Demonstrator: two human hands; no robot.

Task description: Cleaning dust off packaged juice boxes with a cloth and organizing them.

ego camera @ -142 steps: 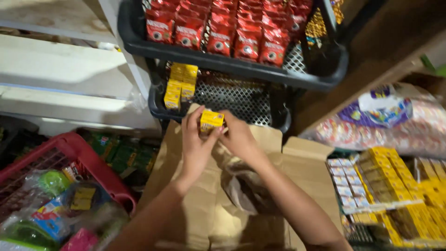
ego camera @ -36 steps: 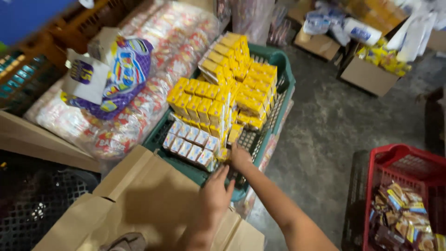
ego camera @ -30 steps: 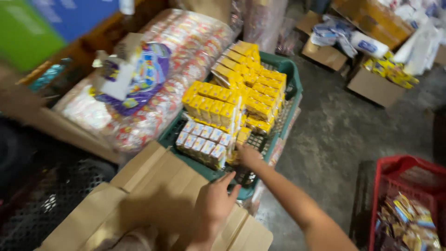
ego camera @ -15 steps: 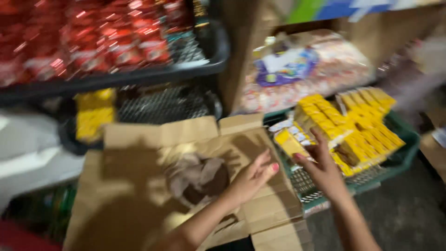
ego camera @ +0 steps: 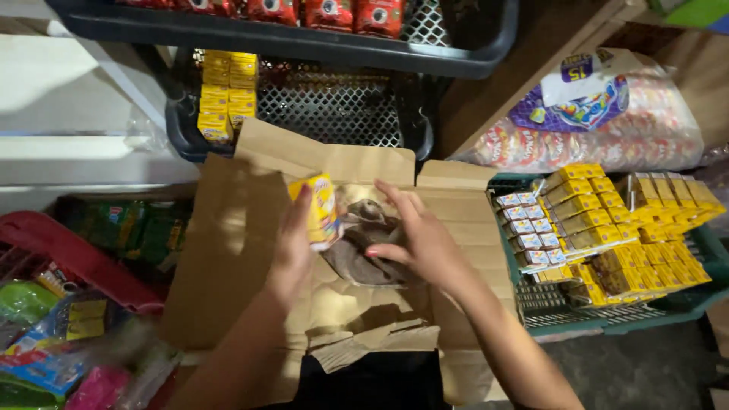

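Half a second ago the right hand was out over the green plastic crate [ego camera: 687,304] of yellow packets; now both hands have come back above the open brown cardboard box [ego camera: 228,250], so a packet has been carried across from crate to box.

Nearest the viewer, the left hand [ego camera: 292,243] has its grip clenched round a small yellow carton with a purple label [ego camera: 320,209], held upright over the middle of the box. Just beside it, the right hand [ego camera: 421,239] is released and empty, fingers spread, resting above crumpled brown packing paper [ego camera: 364,243] inside the box.

To the right of the box, the crate holds rows of yellow packets and smaller pale ones. Beyond the box's far flap, a black wire shelf [ego camera: 334,106] carries more yellow cartons [ego camera: 224,91] at its left end.
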